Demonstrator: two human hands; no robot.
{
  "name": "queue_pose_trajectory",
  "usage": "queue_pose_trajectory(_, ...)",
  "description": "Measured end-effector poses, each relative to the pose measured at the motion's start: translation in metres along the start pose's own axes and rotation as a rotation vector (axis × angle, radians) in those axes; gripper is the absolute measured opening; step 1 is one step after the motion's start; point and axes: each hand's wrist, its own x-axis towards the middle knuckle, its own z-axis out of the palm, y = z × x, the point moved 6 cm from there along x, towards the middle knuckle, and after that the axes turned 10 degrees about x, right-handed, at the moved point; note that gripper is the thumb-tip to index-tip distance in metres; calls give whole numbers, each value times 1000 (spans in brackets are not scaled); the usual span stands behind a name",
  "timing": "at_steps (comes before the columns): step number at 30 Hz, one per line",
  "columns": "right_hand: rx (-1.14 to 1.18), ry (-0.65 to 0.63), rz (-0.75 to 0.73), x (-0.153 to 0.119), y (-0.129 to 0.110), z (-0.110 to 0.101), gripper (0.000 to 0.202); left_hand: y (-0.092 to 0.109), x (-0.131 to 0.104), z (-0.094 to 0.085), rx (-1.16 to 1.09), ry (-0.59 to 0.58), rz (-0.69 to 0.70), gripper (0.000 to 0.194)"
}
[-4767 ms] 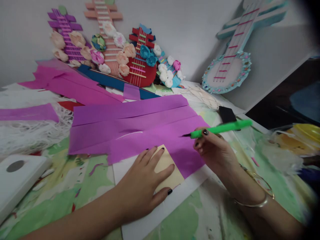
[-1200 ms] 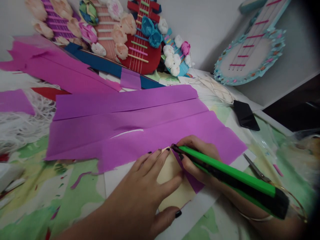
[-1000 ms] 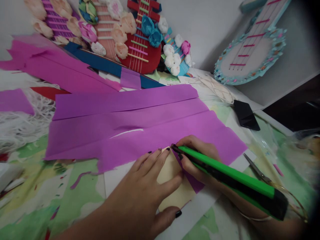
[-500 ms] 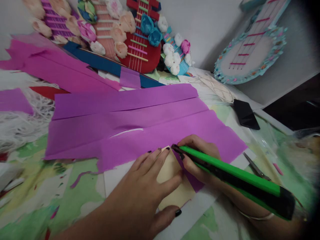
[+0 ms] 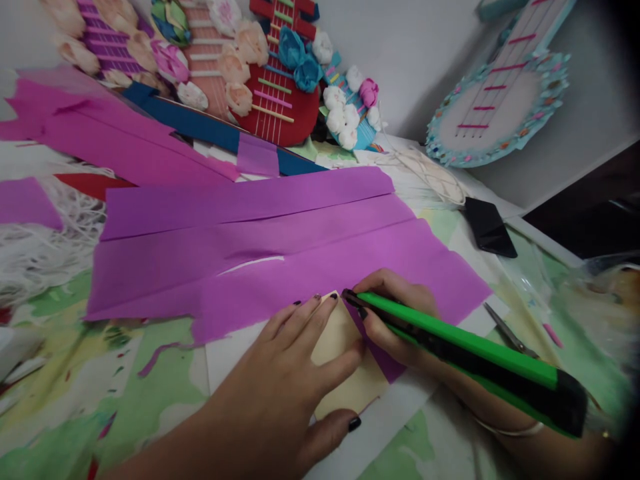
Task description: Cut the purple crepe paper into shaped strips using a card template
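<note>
Underneath, green tabletop [image 5: 173,370], grey wall [image 5: 400,60] behind, left fingers [image 5: 319,321] spread, right fingers [image 5: 396,287] pinching cutter [image 5: 465,347]

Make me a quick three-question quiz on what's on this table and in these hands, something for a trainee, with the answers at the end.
1. Which hand lies spread over the cream card?
2. True or false: the black phone lies on top of the purple sheet.
3. What colours is the cutter in the right hand?
A) red and white
B) green and black
C) yellow and blue

Key:
1. The left hand.
2. False: the black phone lies apart from the purple sheet, off to its right.
3. B
</note>
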Motion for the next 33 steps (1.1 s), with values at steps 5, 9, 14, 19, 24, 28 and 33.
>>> queue_pose_trajectory(5,-1,9,-22,1,0,2,10,0,1,0,-6,-1,-3,54)
queue_pose_trajectory(9,0,10,-27,1,0,1,11,0,2,1,-2,-5,-4,54)
queue_pose_trajectory(14,5,-12,4,-3,1,-2,10,0,0,1,12,0,-2,58)
queue_pose_trajectory(19,1,-26,10,-2,0,-1,9,0,0,1,14,-5,0,58)
queue_pose_trajectory(24,-14,3,-6,0,-2,-1,10,0,0,1,7,-6,-2,57)
queue_pose_trajectory(28,-29,16,-27,-1,-3,-2,9,0,0,1,5,3,-2,59)
queue_pose_trajectory(33,-1,-21,-24,-3,0,-1,8,-1,1,0,1,1,-5,57)
